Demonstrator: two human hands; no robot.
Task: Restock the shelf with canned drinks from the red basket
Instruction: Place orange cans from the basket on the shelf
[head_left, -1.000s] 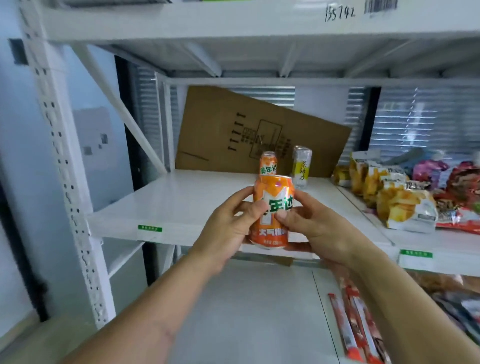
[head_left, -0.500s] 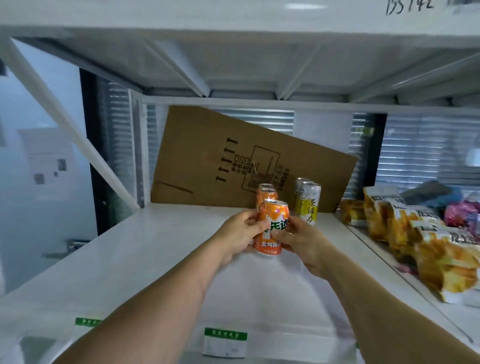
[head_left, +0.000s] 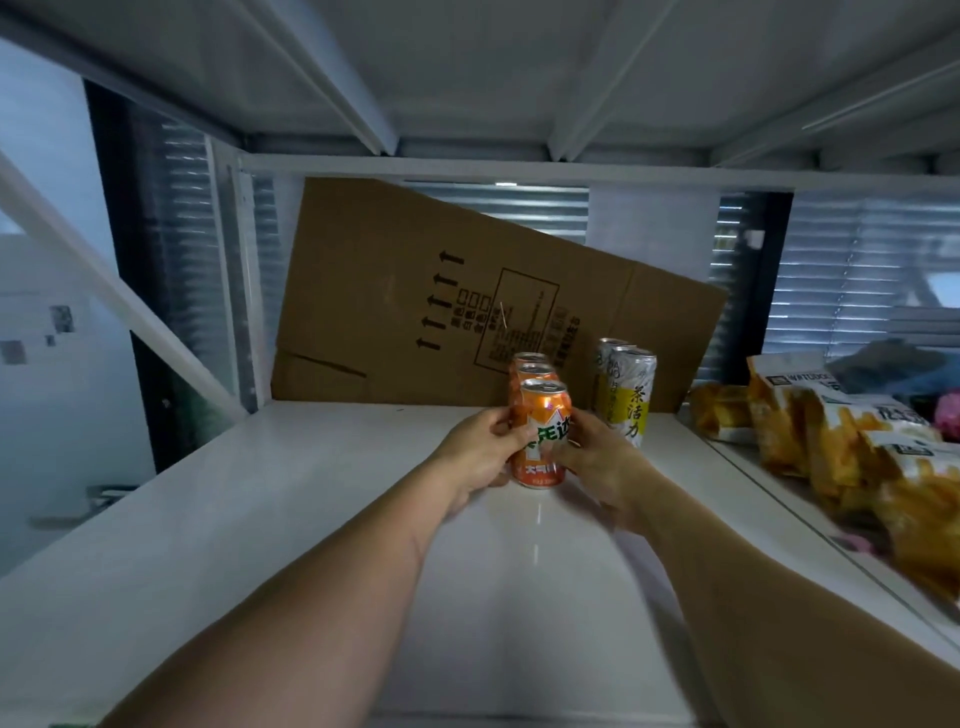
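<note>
Fingers of the left hand (head_left: 480, 453) curl round the left side of the orange can (head_left: 542, 436); fingers of the right hand (head_left: 602, 460) curl round its right side. Both hands grasp the one can between them. The can stands upright, its base on or just above the white shelf (head_left: 260, 519); contact cannot be confirmed. Its top is sealed, printed label facing the camera.

Directly behind it, farther back, two more orange cans (head_left: 532, 366) stand in a file, upright and close together, the nearest touching or almost touching the held can. To the right of this file, two taller white-and-yellow cans (head_left: 629, 395) stand upright, one behind the other, just beside the right hand.

A flattened cardboard box (head_left: 415, 301) leans tilted against the rear of the shelf, behind both rows of cans. On the adjoining shelf section at right lie yellow snack bags (head_left: 841, 441), well apart from the cans. Both forearms extend from the near edge over the shelf surface.
</note>
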